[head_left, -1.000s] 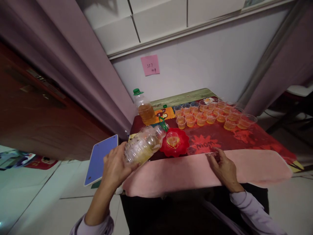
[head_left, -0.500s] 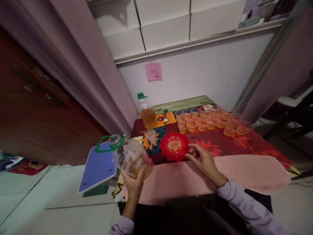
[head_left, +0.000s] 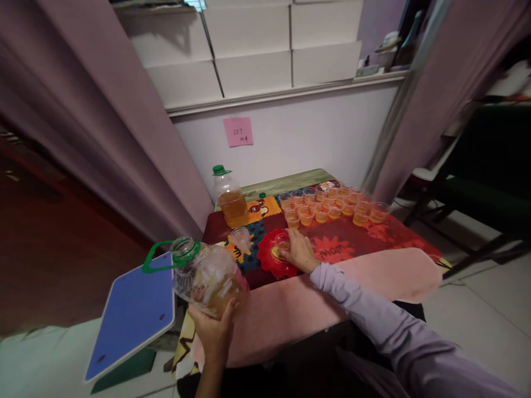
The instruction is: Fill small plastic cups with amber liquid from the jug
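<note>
My left hand grips the lower part of a large clear plastic jug. The jug is tilted, its uncapped mouth and green handle toward the left, with amber liquid inside. Over the red scalloped plate, my right hand has its fingers closed around a small clear plastic cup. The fingers hide part of the cup, and I cannot tell whether it still rests on the plate. Left of the plate are clear cups, seemingly nested.
Several filled cups stand in rows at the table's right. A second jug with a green cap is at the back left. A pink cloth lies along the front edge. A blue board is at the left, a dark chair at the right.
My right hand has moved from the plate's right rim onto the small cup and closed around it. The left hand keeps the jug tilted. The whole view has shifted.
</note>
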`<state>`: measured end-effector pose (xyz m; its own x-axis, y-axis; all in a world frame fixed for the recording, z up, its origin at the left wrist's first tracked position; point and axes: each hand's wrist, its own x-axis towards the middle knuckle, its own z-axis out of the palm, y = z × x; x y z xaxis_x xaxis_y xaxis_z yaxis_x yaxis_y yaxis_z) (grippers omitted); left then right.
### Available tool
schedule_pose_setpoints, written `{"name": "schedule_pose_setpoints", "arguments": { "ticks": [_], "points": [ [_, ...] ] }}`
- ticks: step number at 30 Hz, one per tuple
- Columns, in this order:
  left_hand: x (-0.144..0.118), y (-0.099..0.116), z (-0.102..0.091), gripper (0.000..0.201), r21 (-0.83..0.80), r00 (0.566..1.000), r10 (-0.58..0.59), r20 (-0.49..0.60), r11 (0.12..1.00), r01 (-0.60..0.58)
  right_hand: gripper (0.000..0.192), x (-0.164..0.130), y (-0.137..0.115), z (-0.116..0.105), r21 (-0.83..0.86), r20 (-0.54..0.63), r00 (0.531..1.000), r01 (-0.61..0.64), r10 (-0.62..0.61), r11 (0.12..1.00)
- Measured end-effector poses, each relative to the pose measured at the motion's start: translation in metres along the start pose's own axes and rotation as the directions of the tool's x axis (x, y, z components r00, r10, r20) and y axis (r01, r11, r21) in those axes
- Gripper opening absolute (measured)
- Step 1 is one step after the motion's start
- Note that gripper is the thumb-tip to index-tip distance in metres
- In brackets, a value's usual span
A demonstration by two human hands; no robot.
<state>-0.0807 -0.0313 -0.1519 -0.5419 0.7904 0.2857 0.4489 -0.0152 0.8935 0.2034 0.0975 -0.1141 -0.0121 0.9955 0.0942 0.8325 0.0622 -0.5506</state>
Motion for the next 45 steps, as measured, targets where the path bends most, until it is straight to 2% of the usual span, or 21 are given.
{"name": "schedule_pose_setpoints", "arguments": {
  "ticks": [3, 7, 11, 15, 17, 20, 25, 29, 31, 34, 40, 45],
  "points": [
    [0.005, -0.011, 0.004, 0.107, -0.029, 0.997, -0.001, -0.072, 1.0, -0.001, 0.068, 0.003, 0.001, 0.0, 0.078, 0.004, 0.998, -0.057, 0.057, 0.995],
    [0.009, -0.016, 0.007, 0.11, -0.054, 0.997, -0.026, -0.077, 0.998, 0.022, 0.065, 0.009, 0.024, -0.011, 0.33, -0.119, 0.986, -0.069, 0.114, 0.941],
    [0.009, -0.011, 0.007, 0.111, -0.09, 0.996, -0.018, -0.087, 0.996, 0.01, 0.08, 0.016, 0.077, -0.043, 0.394, -0.284, 0.927, -0.119, 0.244, 0.911],
    [0.009, -0.007, 0.008, 0.111, -0.083, 0.993, -0.046, -0.106, 0.996, 0.037, 0.078, 0.02, 0.14, -0.069, 0.343, -0.415, 0.824, -0.251, 0.385, 0.905],
    [0.009, -0.008, 0.009, 0.112, -0.093, 0.993, -0.043, -0.111, 0.995, 0.032, 0.074, 0.021, 0.166, -0.072, 0.322, -0.449, 0.778, -0.318, 0.439, 0.892],
    [0.011, -0.012, 0.008, 0.112, -0.078, 0.992, -0.034, -0.119, 0.997, 0.025, 0.071, 0.025, 0.19, -0.067, 0.291, -0.462, 0.753, -0.371, 0.469, 0.882],
    [0.013, -0.021, 0.006, 0.111, -0.038, 0.995, 0.001, -0.104, 0.999, -0.005, 0.076, 0.034, 0.209, -0.051, 0.303, -0.494, 0.727, -0.371, 0.478, 0.878],
    [0.015, -0.026, 0.004, 0.112, -0.011, 0.996, 0.016, -0.083, 1.0, -0.017, 0.079, 0.035, 0.224, -0.035, 0.379, -0.542, 0.7, -0.291, 0.465, 0.879],
    [0.015, -0.026, 0.004, 0.113, -0.005, 0.997, 0.008, -0.074, 1.0, -0.009, 0.074, 0.032, 0.231, -0.025, 0.445, -0.538, 0.689, -0.257, 0.486, 0.858],
    [0.014, -0.024, 0.005, 0.112, 0.003, 0.993, 0.017, -0.121, 1.0, -0.017, 0.059, 0.027, 0.238, -0.014, 0.487, -0.52, 0.684, -0.254, 0.511, 0.835],
    [0.01, -0.016, 0.008, 0.108, -0.033, 0.993, 0.04, -0.111, 0.998, -0.044, 0.039, 0.03, 0.237, -0.013, 0.458, -0.538, 0.664, -0.287, 0.52, 0.841],
    [0.009, -0.019, 0.008, 0.107, -0.051, 0.994, 0.045, -0.102, 0.997, -0.05, 0.035, 0.033, 0.231, -0.016, 0.422, -0.551, 0.651, -0.322, 0.522, 0.847]
  ]
}}
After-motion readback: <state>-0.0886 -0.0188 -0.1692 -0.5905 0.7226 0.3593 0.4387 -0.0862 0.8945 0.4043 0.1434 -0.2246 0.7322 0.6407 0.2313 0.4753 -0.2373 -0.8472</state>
